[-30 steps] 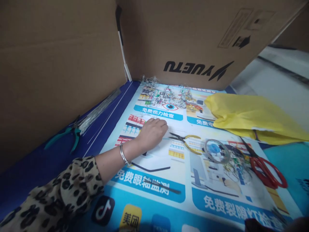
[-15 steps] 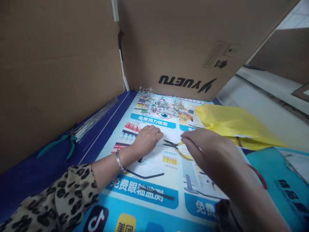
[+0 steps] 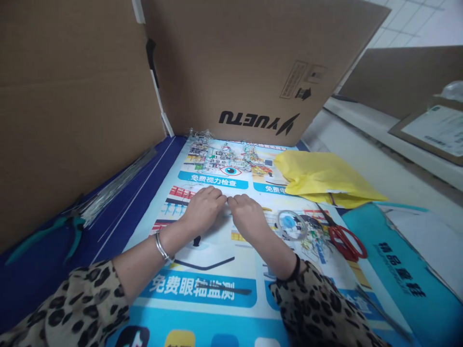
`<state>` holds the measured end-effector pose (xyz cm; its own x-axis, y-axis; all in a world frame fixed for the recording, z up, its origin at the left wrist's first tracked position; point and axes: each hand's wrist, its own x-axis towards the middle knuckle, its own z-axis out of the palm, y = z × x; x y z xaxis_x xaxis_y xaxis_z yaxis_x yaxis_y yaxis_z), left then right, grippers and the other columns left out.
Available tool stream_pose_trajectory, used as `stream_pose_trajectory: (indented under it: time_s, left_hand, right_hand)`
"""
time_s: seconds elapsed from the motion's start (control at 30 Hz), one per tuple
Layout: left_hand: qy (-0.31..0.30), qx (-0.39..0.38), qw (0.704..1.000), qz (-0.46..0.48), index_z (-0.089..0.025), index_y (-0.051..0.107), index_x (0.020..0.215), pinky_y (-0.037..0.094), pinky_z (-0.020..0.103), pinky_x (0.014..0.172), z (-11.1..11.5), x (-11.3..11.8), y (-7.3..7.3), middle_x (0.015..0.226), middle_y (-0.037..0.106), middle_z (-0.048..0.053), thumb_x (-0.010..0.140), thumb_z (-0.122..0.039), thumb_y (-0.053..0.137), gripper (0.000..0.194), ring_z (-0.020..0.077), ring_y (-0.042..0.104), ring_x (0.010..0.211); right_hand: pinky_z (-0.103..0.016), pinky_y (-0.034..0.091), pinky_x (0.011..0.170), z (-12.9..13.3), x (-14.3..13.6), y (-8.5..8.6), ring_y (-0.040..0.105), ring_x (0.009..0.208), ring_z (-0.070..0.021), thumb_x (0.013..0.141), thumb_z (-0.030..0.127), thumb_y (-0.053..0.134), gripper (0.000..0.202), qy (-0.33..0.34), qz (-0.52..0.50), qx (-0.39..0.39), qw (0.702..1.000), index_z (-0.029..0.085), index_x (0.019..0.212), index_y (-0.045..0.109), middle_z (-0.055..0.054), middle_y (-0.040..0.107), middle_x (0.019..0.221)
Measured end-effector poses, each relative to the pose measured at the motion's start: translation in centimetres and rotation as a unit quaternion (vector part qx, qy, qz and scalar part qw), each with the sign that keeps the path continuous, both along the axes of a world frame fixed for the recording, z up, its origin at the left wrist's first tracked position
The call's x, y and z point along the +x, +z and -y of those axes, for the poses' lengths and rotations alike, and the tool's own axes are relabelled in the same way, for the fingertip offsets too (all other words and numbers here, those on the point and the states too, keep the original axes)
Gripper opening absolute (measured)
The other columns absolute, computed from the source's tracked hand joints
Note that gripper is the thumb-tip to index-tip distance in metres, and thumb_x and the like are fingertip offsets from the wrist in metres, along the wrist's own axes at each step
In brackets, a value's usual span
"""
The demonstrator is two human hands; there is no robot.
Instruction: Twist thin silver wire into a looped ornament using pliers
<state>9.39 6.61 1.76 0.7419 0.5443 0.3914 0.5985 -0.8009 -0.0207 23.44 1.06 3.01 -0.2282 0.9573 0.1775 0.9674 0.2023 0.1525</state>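
Note:
My left hand (image 3: 205, 208) and my right hand (image 3: 249, 218) meet over the printed sheet, fingertips almost touching. Both are closed, with fingers pressed together in a pinch. Whatever sits between them is too small or too hidden to make out. Just behind my right hand a bit of the yellow-handled pliers (image 3: 266, 209) peeks out; the rest is covered. To the right lie a clear ring-shaped roll (image 3: 291, 225) and red-handled scissors (image 3: 347, 242). A thin dark rod (image 3: 231, 289) rests on the sheet nearer to me.
Cardboard walls (image 3: 217, 62) rise at the left and back. Teal-handled pliers (image 3: 74, 236) and a bundle of thin wires (image 3: 117, 183) lie at left. Tangled wire pieces (image 3: 231, 156) sit at the back. A yellow bag (image 3: 321, 176) and a teal printed packet (image 3: 390, 260) lie at right.
My right hand has moved left and down to meet my left hand, covering most of the yellow-handled pliers. The view has turned right, bringing the scissors and clear roll into sight.

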Motion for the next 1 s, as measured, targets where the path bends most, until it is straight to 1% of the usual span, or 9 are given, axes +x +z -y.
stream_pose_trajectory:
  time_s: [0.17,0.27,0.37,0.53,0.73,0.87,1.0]
  left_hand:
    - [-0.009,-0.005,1.0,-0.011,-0.015,0.056,0.075,0.04,0.032,0.069,0.09,0.13,0.14,0.078,0.056,0.005,0.083,-0.012,0.05,0.011,0.0203,0.048,0.079]
    - [-0.011,-0.009,1.0,-0.021,-0.015,0.057,0.077,0.041,0.031,0.068,0.16,0.17,0.24,0.079,0.056,0.006,0.084,-0.011,0.048,0.012,0.0199,0.048,0.079]
    - [-0.006,-0.006,1.0,-0.027,-0.015,0.057,0.077,0.041,0.032,0.068,0.19,0.14,0.23,0.079,0.057,0.006,0.084,-0.012,0.049,0.011,0.0204,0.048,0.078]
    - [0.001,0.003,1.0,-0.02,-0.016,0.057,0.076,0.042,0.033,0.068,0.14,0.05,0.27,0.078,0.057,0.005,0.083,-0.011,0.049,0.011,0.0212,0.049,0.079]
    - [-0.011,-0.006,1.0,-0.016,-0.014,0.06,0.08,0.044,0.032,0.072,0.14,0.31,0.25,0.086,0.059,0.007,0.084,-0.01,0.048,0.013,0.0208,0.05,0.085]
    - [-0.006,-0.022,1.0,-0.019,-0.013,0.059,0.083,0.045,0.032,0.074,0.2,0.46,0.04,0.087,0.059,0.007,0.084,-0.011,0.048,0.011,0.0199,0.051,0.085]
    - [-0.003,-0.026,0.999,-0.025,-0.014,0.058,0.081,0.046,0.031,0.073,0.23,0.42,0.05,0.087,0.059,0.006,0.083,-0.011,0.05,0.01,0.0198,0.052,0.084]
  right_hand:
    - [-0.029,0.037,0.065,0.0,-0.15,-0.19,0.047,0.085,-0.0203,0.085,0.013,0.045,0.013,-0.018,0.001,0.027,0.999,0.016,0.083,0.057,-0.007,0.057,0.088]
    - [-0.032,0.036,0.068,0.06,-0.37,-0.28,0.045,0.085,-0.022,0.085,0.012,0.044,0.015,-0.012,0.015,0.046,0.999,0.015,0.082,0.058,-0.008,0.056,0.084]
    - [-0.033,0.036,0.066,0.13,-0.5,-0.43,0.046,0.084,-0.0229,0.084,0.011,0.044,0.015,-0.019,0.025,0.059,0.998,0.014,0.082,0.059,-0.009,0.056,0.081]
    - [-0.031,0.034,0.061,0.19,-0.7,-0.68,0.047,0.082,-0.0229,0.083,0.011,0.045,0.014,-0.031,0.031,0.057,0.997,0.014,0.084,0.059,-0.009,0.056,0.082]
    - [-0.032,0.033,0.062,0.18,-0.83,-0.77,0.046,0.081,-0.0228,0.085,0.013,0.042,0.016,-0.04,0.03,0.065,0.997,0.014,0.087,0.059,-0.01,0.056,0.083]
    - [-0.033,0.031,0.062,0.17,-0.76,-0.86,0.045,0.081,-0.023,0.086,0.014,0.04,0.019,-0.043,0.023,0.073,0.996,0.014,0.086,0.059,-0.011,0.056,0.083]
    - [-0.034,0.031,0.063,0.17,-0.76,-0.84,0.045,0.082,-0.0237,0.086,0.015,0.04,0.02,-0.046,0.021,0.074,0.996,0.015,0.086,0.06,-0.01,0.056,0.084]
